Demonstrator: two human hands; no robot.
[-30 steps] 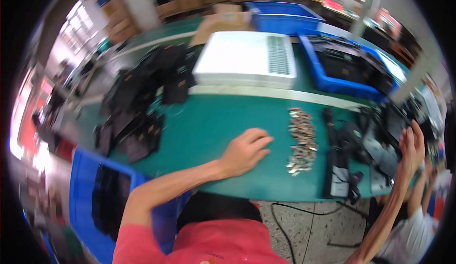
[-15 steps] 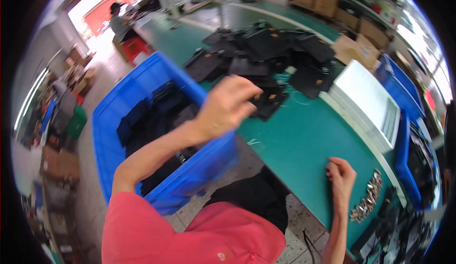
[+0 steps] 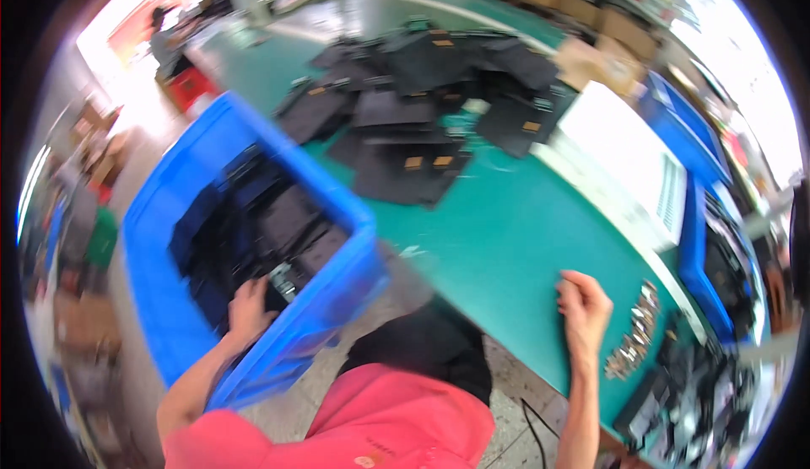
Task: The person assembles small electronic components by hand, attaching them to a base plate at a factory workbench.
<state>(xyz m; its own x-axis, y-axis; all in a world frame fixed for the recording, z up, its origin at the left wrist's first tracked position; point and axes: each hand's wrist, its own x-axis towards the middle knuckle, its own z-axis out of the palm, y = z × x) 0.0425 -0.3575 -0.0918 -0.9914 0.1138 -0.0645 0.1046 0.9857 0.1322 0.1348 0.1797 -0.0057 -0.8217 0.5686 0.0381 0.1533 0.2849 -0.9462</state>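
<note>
My left hand (image 3: 247, 307) reaches down into a large blue bin (image 3: 342, 300) beside the table, its fingers on one of the flat black parts (image 3: 283, 224) stacked inside; whether it grips one is hidden. My right hand (image 3: 582, 304) rests on the near edge of the green table (image 3: 506, 233), fingers curled, holding nothing. A short row of small metal pieces (image 3: 637, 334) lies just right of that hand.
A spread pile of flat black parts (image 3: 422, 115) covers the far side of the table. A white flat machine (image 3: 624, 165) and blue trays (image 3: 700, 241) stand to the right. Another person (image 3: 160, 35) sits far off at the upper left, near a red stool (image 3: 190, 85).
My head has turned left toward the blue bin. My left hand left the table, swung over the bin and dropped into it. My right hand came down onto the table edge.
</note>
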